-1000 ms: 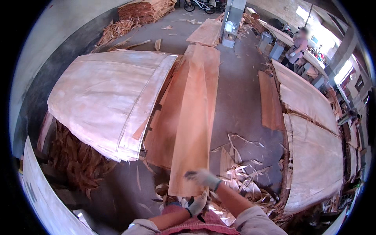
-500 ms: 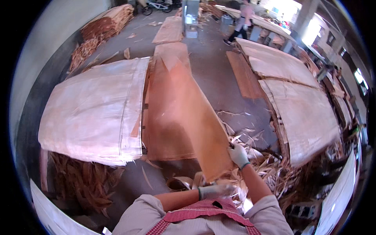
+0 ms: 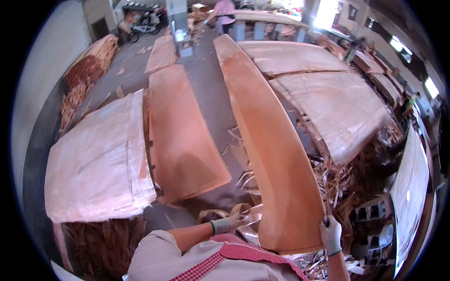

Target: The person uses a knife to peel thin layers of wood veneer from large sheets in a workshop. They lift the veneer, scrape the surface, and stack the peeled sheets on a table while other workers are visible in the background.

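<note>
1. The right hand (image 3: 331, 235) is gripping the near right corner of a long reddish veneer sheet (image 3: 269, 140), its gloved fingers pressed together around that edge, so this grip is pinching the sheet.
2. The left hand (image 3: 228, 224), also gloved, is reaching toward the sheet's near left edge. Its fingers are looking curled around a pale curl of veneer scrap (image 3: 251, 213), but I cannot tell whether it is really pinching that or touching the sheet.
3. The sheet is running with its long axis from near to far, starting just in front of the person's chest and stretching away toward the far middle of the scene, bowed upward along its length. It is lying straight ahead of both hands, with its near end between them.
4. The right hand is the nearer of the 2 to the sheet, being on it already.
5. To the left a second reddish veneer stack (image 3: 183, 136) is lying flat with the same near-to-far axis, and left of that a pale veneer pile (image 3: 93, 164) is sitting just beside it.
6. To the right, 2 wide pale veneer piles (image 3: 337, 107) are lying, with loose scrap strips (image 3: 337, 182) heaped between them and the held sheet.
7. A person in a pink top (image 3: 225, 11) is standing at the far end, well apart.
</note>
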### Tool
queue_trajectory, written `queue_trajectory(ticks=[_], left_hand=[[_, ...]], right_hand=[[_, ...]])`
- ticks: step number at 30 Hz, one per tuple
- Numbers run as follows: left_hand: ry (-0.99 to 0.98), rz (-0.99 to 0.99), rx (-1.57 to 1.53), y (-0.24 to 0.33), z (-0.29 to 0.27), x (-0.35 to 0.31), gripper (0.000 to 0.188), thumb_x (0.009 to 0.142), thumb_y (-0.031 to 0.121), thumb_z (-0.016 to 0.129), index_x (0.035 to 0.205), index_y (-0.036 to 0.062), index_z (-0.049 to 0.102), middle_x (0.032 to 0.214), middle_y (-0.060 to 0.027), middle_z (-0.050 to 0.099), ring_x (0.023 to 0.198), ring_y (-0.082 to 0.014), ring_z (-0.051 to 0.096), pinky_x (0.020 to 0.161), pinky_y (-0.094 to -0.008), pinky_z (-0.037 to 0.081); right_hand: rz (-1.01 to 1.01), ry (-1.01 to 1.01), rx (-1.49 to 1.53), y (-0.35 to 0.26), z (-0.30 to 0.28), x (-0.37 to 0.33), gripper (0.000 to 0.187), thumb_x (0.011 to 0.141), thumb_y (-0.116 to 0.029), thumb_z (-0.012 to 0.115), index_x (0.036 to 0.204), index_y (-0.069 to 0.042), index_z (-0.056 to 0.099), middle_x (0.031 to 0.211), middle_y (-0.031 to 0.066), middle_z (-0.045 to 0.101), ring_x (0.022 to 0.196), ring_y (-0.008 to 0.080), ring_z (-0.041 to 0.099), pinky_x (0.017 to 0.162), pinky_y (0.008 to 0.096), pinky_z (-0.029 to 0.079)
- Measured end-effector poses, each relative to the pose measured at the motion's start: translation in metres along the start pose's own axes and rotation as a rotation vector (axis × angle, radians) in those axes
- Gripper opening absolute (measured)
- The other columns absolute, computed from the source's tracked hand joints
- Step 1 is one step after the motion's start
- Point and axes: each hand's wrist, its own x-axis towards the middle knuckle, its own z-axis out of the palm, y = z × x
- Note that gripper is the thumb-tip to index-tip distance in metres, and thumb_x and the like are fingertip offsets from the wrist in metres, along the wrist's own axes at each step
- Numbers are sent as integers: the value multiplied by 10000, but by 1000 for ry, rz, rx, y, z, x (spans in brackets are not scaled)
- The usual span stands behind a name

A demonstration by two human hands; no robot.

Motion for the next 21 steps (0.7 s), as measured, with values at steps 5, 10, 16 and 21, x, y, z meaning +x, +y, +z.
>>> queue_trajectory(ticks=[5, 10, 16, 21], left_hand=[[30, -334, -326, 154, 59, 111, 658, 941, 490, 482, 1423, 62, 349, 1393, -81, 433, 1239, -186, 425, 1038, -352, 346], [31, -300, -483, 104, 196, 232, 450, 932, 409, 519, 1234, 76, 509, 1136, -26, 582, 986, -133, 556, 864, -309, 476], [50, -367, -553, 112, 297, 294, 229, 914, 245, 585, 1093, 110, 541, 832, -37, 591, 728, -138, 583, 612, -337, 508], [-80, -368, -733, 153, 392, 378, 334, 877, 72, 623, 1188, 59, 503, 1152, -107, 592, 1020, -236, 605, 892, -376, 508]], right_hand=[[273, 72, -55, 75, -74, -84, 248, 765, -91, 686, 992, -6, 634, 684, 172, 577, 592, 281, 565, 595, 356, 468], [297, 316, 60, 160, -126, -155, 124, 787, -84, 636, 825, 4, 558, 583, 124, 446, 541, 139, 395, 507, 346, 389], [460, 391, -42, 240, -186, -213, 269, 854, -312, 621, 819, -48, 579, 745, 222, 605, 730, 424, 602, 629, 480, 466], [621, 492, 13, 323, -223, -253, 280, 823, -321, 647, 909, -64, 578, 785, 215, 626, 761, 418, 612, 639, 478, 468]])
